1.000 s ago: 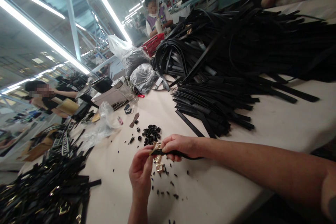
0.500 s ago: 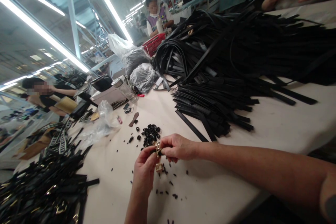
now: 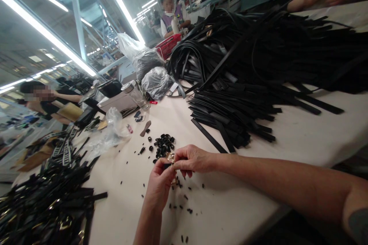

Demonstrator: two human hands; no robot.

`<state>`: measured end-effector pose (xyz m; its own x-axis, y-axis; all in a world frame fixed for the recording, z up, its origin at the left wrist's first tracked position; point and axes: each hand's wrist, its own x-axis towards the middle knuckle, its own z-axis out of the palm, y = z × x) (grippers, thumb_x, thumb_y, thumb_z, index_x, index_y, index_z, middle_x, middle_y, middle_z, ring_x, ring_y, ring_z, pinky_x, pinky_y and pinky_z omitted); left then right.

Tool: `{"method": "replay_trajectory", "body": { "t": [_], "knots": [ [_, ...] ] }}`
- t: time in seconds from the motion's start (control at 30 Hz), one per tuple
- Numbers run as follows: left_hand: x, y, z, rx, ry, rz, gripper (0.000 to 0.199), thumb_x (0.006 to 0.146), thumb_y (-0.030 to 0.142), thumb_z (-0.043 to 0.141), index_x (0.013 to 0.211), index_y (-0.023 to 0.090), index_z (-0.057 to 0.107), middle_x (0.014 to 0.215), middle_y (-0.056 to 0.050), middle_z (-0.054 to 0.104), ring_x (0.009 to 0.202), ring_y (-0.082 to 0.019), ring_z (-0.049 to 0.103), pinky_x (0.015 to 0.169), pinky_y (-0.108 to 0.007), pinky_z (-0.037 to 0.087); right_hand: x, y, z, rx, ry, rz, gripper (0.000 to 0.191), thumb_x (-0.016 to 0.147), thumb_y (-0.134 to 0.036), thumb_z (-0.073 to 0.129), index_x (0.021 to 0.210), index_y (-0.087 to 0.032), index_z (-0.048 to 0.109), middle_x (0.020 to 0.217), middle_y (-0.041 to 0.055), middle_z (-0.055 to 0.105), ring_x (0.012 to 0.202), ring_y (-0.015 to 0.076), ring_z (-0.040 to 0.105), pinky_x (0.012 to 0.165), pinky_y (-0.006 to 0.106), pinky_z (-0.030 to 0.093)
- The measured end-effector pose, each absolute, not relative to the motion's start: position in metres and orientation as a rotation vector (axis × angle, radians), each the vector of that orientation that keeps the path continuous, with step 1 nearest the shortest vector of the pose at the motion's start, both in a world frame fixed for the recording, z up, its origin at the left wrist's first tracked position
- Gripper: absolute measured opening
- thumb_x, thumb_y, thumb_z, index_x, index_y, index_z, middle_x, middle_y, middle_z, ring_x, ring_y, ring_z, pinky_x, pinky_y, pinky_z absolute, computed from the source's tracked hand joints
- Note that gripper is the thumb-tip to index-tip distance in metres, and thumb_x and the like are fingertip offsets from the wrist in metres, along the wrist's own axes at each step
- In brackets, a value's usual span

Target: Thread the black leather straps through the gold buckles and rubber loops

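Above the pale tabletop my hands meet, fingertips almost touching. My left hand [image 3: 160, 179] is closed in a pinch on a short black strap piece [image 3: 167, 165]. A gold-coloured buckle [image 3: 170, 157] shows at the fingertips of my right hand [image 3: 193, 159], which is also closed in a pinch. Fingers cover most of what they grip. Another bit of gold metal [image 3: 174, 180] shows just below the fingers. Just beyond the hands lies a heap of small black loops [image 3: 163, 144]. Several tiny dark pieces [image 3: 186, 197] are scattered nearer to me.
Long black straps [image 3: 230, 111] are piled at the right and back. Black straps with gold fittings [image 3: 48, 214] heap at the left. Behind are a clear plastic bag [image 3: 113, 124], a glass bottle [image 3: 136, 97] and a red basket [image 3: 168, 46]. Other people sit around.
My hands stay together at nearly the same spot. The fingers have shifted slightly around the strap piece and buckle, and the gold metal below them is now more covered.
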<state>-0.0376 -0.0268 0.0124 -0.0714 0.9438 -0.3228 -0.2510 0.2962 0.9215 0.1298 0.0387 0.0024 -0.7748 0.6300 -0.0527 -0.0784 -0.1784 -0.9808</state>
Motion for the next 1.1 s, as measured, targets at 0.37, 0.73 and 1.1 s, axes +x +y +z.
{"method": "replay_trajectory", "body": {
  "t": [0.37, 0.73, 1.1],
  "knots": [
    [-0.036, -0.029, 0.011, 0.732, 1.237, 1.183, 0.03, 0.06, 0.027, 0.087, 0.079, 0.017, 0.067, 0.064, 0.002, 0.058, 0.054, -0.007, 0.048, 0.049, -0.015, 0.038, 0.136, 0.038, 0.011, -0.747, -1.745, 1.858, 0.008, 0.078, -0.022, 0.06, 0.078, -0.015, 0.059, 0.058, -0.0032, 0.058, 0.048, 0.0085, 0.055, 0.043, 0.016, 0.042],
    [-0.045, -0.021, 0.006, 0.632, 1.297, 1.364, 0.032, 0.056, 0.029, 0.09, 0.074, 0.014, 0.069, 0.075, -0.001, 0.065, 0.064, -0.008, 0.057, 0.062, -0.016, 0.049, 0.141, 0.043, 0.015, -0.855, -1.904, 1.707, 0.011, 0.08, -0.015, 0.051, 0.084, -0.015, 0.061, 0.066, -0.0008, 0.063, 0.047, 0.0087, 0.055, 0.043, 0.016, 0.039],
    [-0.032, -0.023, 0.002, 0.639, 1.3, 1.274, 0.035, 0.057, 0.03, 0.09, 0.079, 0.013, 0.069, 0.069, 0.0, 0.06, 0.058, -0.007, 0.051, 0.051, -0.015, 0.04, 0.137, 0.038, 0.013, -0.837, -2.005, 1.371, 0.01, 0.078, -0.01, 0.056, 0.079, -0.014, 0.066, 0.064, -0.0015, 0.062, 0.054, 0.0079, 0.05, 0.051, 0.017, 0.034]
  ]
}}
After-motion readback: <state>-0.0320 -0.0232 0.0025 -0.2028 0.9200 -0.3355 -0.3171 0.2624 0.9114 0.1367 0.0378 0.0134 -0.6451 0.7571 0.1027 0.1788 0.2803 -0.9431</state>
